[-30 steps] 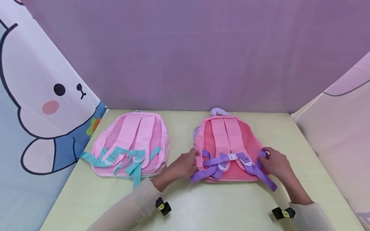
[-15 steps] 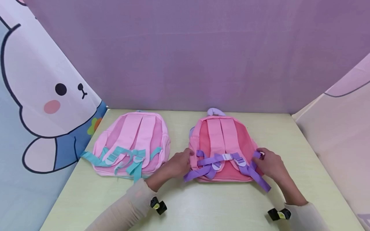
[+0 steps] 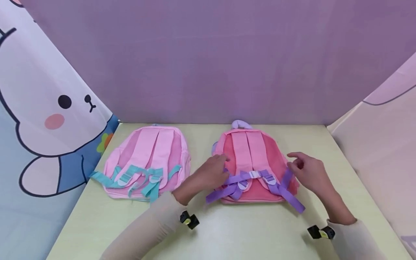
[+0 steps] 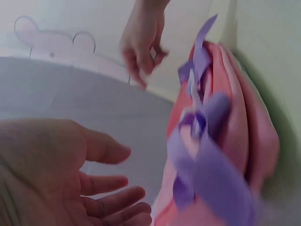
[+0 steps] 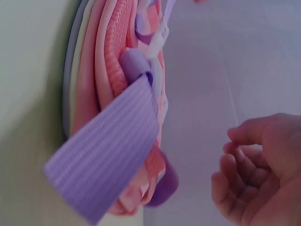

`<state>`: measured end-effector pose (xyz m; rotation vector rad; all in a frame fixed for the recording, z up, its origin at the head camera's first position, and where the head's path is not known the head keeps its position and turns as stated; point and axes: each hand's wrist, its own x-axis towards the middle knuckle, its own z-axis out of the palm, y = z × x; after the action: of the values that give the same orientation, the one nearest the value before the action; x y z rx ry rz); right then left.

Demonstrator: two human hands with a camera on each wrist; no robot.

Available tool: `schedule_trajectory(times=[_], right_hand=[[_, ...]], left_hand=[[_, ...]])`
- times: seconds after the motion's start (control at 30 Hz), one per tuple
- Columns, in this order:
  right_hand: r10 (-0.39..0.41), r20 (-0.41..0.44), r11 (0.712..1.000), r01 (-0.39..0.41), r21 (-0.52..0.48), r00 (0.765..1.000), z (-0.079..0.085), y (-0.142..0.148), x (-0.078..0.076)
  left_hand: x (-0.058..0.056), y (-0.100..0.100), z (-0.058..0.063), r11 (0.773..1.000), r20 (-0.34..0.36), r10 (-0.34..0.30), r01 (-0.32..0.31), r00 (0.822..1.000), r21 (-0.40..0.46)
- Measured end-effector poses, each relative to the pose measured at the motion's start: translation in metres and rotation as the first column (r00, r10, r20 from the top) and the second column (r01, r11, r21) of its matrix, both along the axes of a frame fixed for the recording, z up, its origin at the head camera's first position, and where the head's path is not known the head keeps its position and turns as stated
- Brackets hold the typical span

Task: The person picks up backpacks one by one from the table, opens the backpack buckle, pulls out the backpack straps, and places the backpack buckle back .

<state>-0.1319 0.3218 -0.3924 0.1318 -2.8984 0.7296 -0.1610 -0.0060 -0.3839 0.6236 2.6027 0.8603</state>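
Observation:
A coral-pink backpack (image 3: 271, 153) lies on the table with its shoulder straps facing up. Purple webbing (image 3: 238, 179) crosses its lower part, joined by a white buckle (image 3: 255, 174). My left hand (image 3: 212, 171) hovers over the bag's left side, fingers spread and slightly bent in the left wrist view, gripping nothing. Off the bag's right edge is my right hand (image 3: 310, 174), its fingers loosely curled around nothing. Purple strap ends (image 5: 108, 150) hang out at both lower corners; the right wrist view shows one close up.
To the left lies a lighter pink backpack (image 3: 146, 144) with teal webbing (image 3: 130, 177), also straps up. The pale table (image 3: 234, 231) ends at a purple curtain (image 3: 211, 72) behind, with printed cloth (image 3: 42, 86) on the left.
The coral backpack shifted slightly left, then both hands let go of its sides and rose. My left hand moved inward over the bag; the right lifted off its strap.

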Motion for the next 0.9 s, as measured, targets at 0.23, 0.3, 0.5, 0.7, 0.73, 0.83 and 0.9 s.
schedule_trajectory(times=[0.23,0.3,0.5,0.7,0.73,0.83,0.9], right_hand=[[0.197,0.124,0.979,-0.203,0.036,0.972,0.002,-0.027,-0.013],[0.236,0.139,0.969,-0.243,0.037,0.962,-0.002,-0.034,-0.016],[0.339,0.174,0.936,-0.350,0.041,0.925,-0.013,-0.047,-0.023],[0.407,0.137,0.901,-0.421,0.102,0.903,-0.031,-0.053,-0.027],[0.413,0.127,0.898,-0.426,0.108,0.902,-0.033,-0.054,-0.027],[0.403,0.124,0.901,-0.416,0.119,0.907,-0.037,-0.056,-0.026],[0.395,0.125,0.905,-0.409,0.116,0.910,-0.038,-0.057,-0.027]], left_hand=[[0.001,0.056,-0.001,0.993,0.026,-0.078,0.080,0.997,-0.089],[0.001,0.068,-0.005,0.989,0.004,-0.085,0.085,0.996,-0.122],[-0.002,0.090,-0.023,0.969,-0.140,-0.082,0.046,0.987,-0.242],[-0.005,0.095,-0.043,0.975,-0.188,-0.046,0.004,0.981,-0.220],[-0.005,0.094,-0.045,0.977,-0.196,-0.044,0.002,0.980,-0.211],[-0.004,0.093,-0.049,0.982,-0.198,-0.029,-0.009,0.980,-0.186],[-0.004,0.093,-0.050,0.984,-0.192,-0.019,-0.016,0.981,-0.179]])
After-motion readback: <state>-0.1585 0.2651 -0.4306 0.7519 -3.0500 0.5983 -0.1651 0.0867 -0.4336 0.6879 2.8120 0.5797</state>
